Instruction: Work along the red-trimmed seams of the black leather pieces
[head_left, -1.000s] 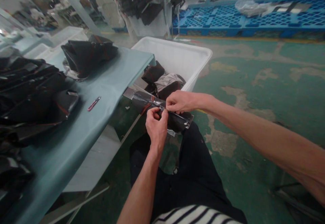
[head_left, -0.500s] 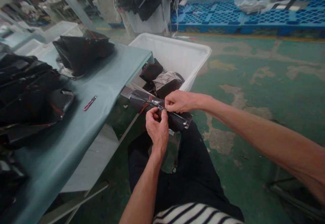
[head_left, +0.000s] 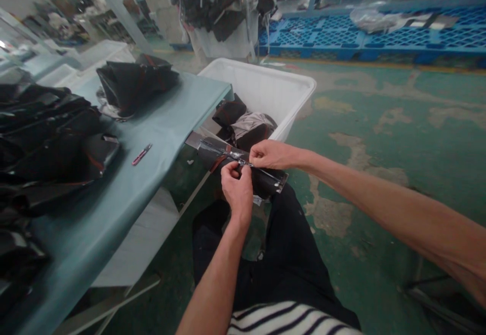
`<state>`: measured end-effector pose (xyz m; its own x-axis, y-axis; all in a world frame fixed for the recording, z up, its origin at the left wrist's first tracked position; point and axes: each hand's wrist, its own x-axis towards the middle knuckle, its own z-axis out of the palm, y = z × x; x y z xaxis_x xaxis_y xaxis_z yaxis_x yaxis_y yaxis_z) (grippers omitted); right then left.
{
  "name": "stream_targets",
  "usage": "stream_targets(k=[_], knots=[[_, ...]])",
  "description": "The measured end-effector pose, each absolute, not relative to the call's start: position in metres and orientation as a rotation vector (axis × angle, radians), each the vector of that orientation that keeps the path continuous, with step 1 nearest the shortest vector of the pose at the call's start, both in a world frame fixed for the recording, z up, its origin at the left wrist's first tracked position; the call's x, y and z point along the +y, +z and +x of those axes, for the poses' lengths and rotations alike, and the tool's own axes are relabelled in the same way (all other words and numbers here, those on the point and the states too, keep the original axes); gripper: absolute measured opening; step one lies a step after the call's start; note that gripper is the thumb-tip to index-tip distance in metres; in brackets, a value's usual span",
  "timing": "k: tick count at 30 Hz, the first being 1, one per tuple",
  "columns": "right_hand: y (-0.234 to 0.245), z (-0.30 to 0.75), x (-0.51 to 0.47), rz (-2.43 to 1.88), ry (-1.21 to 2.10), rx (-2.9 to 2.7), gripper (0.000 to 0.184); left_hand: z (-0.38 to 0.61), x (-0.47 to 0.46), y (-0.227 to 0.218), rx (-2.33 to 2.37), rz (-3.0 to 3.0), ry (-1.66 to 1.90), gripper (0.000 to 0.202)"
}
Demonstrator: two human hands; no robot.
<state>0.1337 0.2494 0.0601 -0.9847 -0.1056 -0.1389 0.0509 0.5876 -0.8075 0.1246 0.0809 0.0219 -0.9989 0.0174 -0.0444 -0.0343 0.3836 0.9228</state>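
A dark fabric piece [head_left: 212,154] with a brown-red strip and a long seam, perhaps a zipper, lies over a narrow grey board [head_left: 193,139] that juts from the table's edge above my lap. On the near side of the seam, my left hand [head_left: 237,185] pinches with thumb and forefinger. Just to its right, my right hand [head_left: 271,154] is closed, its fingertips at the same seam. Whatever small part sits between the fingertips is too small to make out. Thread snips [head_left: 142,155] with a pinkish handle rest on the table, apart from both hands.
The blue-green table [head_left: 167,122] holds a heap of dark fabric pieces [head_left: 49,137] and another dark bundle [head_left: 132,84]. Beyond its corner stands a white bin [head_left: 292,79] with dark and grey pieces inside. Blue pallets [head_left: 322,34] lie on the floor behind.
The view has shifted slightly, so the table and bin appear a little lower and to the right. Both hands stay at the same seam with little visible movement.
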Motion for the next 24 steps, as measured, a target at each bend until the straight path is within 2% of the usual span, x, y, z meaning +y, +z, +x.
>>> stream_targets(k=[5,13,20,24], knots=[[0.059,0.141,0.242,-0.073,-1.283,2.798,0.020,0.124,0.080,0.022,2.556,-0.010,1.693,0.032],[0.061,0.144,0.242,-0.159,-1.220,2.835,0.018,0.128,0.077,0.037,2.711,0.091,1.518,0.025],[0.073,0.146,0.234,-0.122,-0.818,2.909,0.019,0.119,0.070,0.047,2.788,0.188,1.185,0.021],[0.069,0.146,0.233,0.063,-1.013,2.885,0.018,0.115,0.070,0.044,2.710,0.178,1.258,0.015]])
